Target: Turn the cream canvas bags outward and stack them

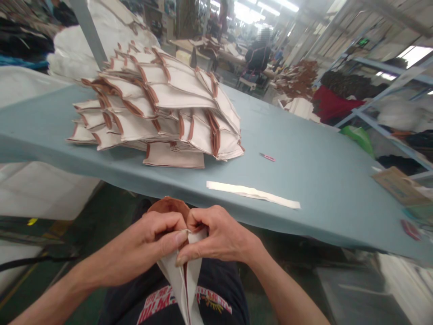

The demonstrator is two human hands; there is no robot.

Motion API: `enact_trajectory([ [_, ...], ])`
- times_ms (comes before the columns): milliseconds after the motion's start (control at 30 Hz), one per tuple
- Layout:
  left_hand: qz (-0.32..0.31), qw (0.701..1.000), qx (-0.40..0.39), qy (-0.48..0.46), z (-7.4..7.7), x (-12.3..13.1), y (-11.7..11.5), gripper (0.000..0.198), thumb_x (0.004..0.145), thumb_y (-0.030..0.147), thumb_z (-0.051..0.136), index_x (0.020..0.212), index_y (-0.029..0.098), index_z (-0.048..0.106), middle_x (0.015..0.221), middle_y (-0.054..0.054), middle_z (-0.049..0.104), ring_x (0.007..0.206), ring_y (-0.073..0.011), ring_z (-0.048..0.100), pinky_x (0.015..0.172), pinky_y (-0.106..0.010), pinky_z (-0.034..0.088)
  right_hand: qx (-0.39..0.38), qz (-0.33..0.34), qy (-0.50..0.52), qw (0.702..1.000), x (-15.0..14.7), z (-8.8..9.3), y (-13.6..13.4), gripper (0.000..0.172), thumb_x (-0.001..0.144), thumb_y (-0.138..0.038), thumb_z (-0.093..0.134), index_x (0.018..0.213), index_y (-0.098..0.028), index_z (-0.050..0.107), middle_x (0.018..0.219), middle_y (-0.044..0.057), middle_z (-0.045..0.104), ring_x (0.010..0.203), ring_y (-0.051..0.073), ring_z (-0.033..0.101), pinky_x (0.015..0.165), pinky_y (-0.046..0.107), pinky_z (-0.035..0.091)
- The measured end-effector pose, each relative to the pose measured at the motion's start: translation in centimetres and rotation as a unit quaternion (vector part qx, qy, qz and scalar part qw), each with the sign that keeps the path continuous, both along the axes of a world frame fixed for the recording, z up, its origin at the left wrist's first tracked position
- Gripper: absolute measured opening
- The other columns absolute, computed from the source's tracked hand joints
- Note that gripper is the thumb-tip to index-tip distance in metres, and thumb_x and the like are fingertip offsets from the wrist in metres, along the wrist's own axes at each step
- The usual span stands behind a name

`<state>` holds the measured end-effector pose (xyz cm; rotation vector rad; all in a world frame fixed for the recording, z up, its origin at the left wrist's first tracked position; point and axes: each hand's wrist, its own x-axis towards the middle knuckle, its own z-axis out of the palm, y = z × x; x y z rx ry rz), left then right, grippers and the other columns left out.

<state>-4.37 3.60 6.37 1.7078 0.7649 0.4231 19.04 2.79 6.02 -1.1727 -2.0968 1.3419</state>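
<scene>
My left hand (162, 237) and my right hand (216, 234) meet close to my body, in front of the table's near edge. Both pinch a white fabric piece with brown lining (184, 284), thumbs on its upper edges. Its white sides hang down in a narrow V, with a dark reddish-brown line between them. A brown part of it shows above my fingers. On the table lies a large pile of similar white pieces with brown edges (162, 99). A flat cream strip (253, 192) rests near the table edge, just beyond my right hand.
Small pink-handled thread snips (268, 157) lie on the blue-green table (304, 167). A cardboard piece (401, 185) sits at its right end. A metal post (88, 34) rises behind the pile. Shelving (389, 117) stands at the right, and a person (259, 56) sits farther back.
</scene>
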Motion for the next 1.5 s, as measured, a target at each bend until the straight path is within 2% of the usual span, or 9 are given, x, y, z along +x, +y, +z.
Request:
enact_trajectory([
  [133,0.008,0.998,0.065,0.026,0.2,-0.3,-0.4,0.043,0.112,0.042,0.05,0.074,0.023,0.056,0.071,0.006,0.05,0.065,-0.0129,0.046,0.058,-0.023,0.037,-0.003,0.027,0.002,1.0,0.0,0.6,-0.2,0.074,0.092,-0.088,0.078,0.073,-0.024,0.046,0.068,-0.009,0.04,0.063,0.011,0.032,0.061,0.027,0.026],
  [300,0.009,0.999,0.026,0.031,0.8,-0.7,-0.8,0.046,0.111,0.049,0.051,0.076,0.022,0.064,0.071,0.004,0.055,0.064,-0.0137,0.049,0.056,-0.023,0.039,0.005,0.031,-0.003,1.0,0.3,1.5,-0.6,0.056,0.101,-0.07,0.078,0.081,-0.023,0.054,0.072,-0.008,0.049,0.065,0.011,0.04,0.064,0.027,0.03],
  [533,0.088,0.993,-0.069,-0.036,-0.7,0.3,-1.5,0.057,0.106,0.067,0.061,0.072,0.022,0.054,0.068,0.006,0.048,0.06,-0.0117,0.04,0.054,-0.021,0.034,0.053,-0.004,-0.126,0.991,-0.8,3.6,-1.3,0.05,0.086,-0.029,0.089,0.076,-0.025,0.04,0.074,-0.008,0.048,0.069,0.013,0.04,0.069,0.029,0.026],
  [733,0.078,0.967,-0.214,-0.115,-1.8,0.7,-2.0,0.072,0.097,0.089,0.069,0.074,0.023,0.051,0.065,0.008,0.047,0.057,-0.0101,0.036,0.053,-0.02,0.032,0.033,-0.005,-0.134,0.99,-0.9,3.5,-1.8,0.052,0.085,-0.033,0.093,0.077,-0.026,0.042,0.075,-0.008,0.052,0.071,0.014,0.045,0.07,0.029,0.029],
  [933,0.099,0.994,-0.032,-0.04,-1.5,0.0,-2.4,0.057,0.114,0.063,0.06,0.077,0.02,0.065,0.072,0.003,0.06,0.064,-0.0127,0.051,0.057,-0.02,0.039,0.032,-0.001,-0.169,0.985,-0.1,3.2,-1.4,0.05,0.087,-0.04,0.098,0.084,-0.025,0.05,0.085,-0.004,0.068,0.076,0.015,0.051,0.074,0.029,0.031],
  [1000,0.1,0.994,-0.025,-0.036,-1.6,-0.1,-2.5,0.055,0.115,0.061,0.061,0.078,0.02,0.069,0.073,0.003,0.064,0.065,-0.0131,0.054,0.058,-0.021,0.04,0.033,0.002,-0.169,0.985,-0.1,3.1,-1.5,0.05,0.087,-0.04,0.098,0.084,-0.025,0.051,0.085,-0.003,0.071,0.076,0.015,0.053,0.074,0.029,0.032],
  [1200,0.119,0.962,-0.233,-0.078,-1.4,0.1,-2.6,0.075,0.09,0.092,0.077,0.074,0.02,0.059,0.064,0.007,0.053,0.054,-0.0089,0.038,0.051,-0.02,0.033,0.082,-0.041,-0.15,0.984,-1.1,3.7,-2.7,0.041,0.082,-0.034,0.09,0.084,-0.026,0.05,0.084,-0.001,0.074,0.077,0.017,0.059,0.074,0.03,0.034],
  [1300,0.121,0.954,-0.269,-0.061,-0.8,0.1,-2.4,0.081,0.079,0.097,0.082,0.072,0.022,0.054,0.062,0.008,0.05,0.053,-0.0083,0.034,0.049,-0.019,0.03,0.082,-0.041,-0.151,0.984,-1.1,4.1,-3.0,0.042,0.08,-0.034,0.091,0.083,-0.025,0.051,0.086,0.0,0.075,0.078,0.018,0.06,0.074,0.029,0.034],
  [1500,0.056,0.981,-0.187,-0.017,0.3,-0.8,-2.2,0.061,0.101,0.077,0.071,0.083,0.019,0.073,0.077,0.0,0.071,0.066,-0.0144,0.056,0.06,-0.021,0.045,0.026,0.002,-0.16,0.987,-0.5,4.1,-2.1,0.044,0.084,-0.039,0.101,0.086,-0.023,0.06,0.085,-0.004,0.071,0.074,0.013,0.054,0.073,0.027,0.033],
])
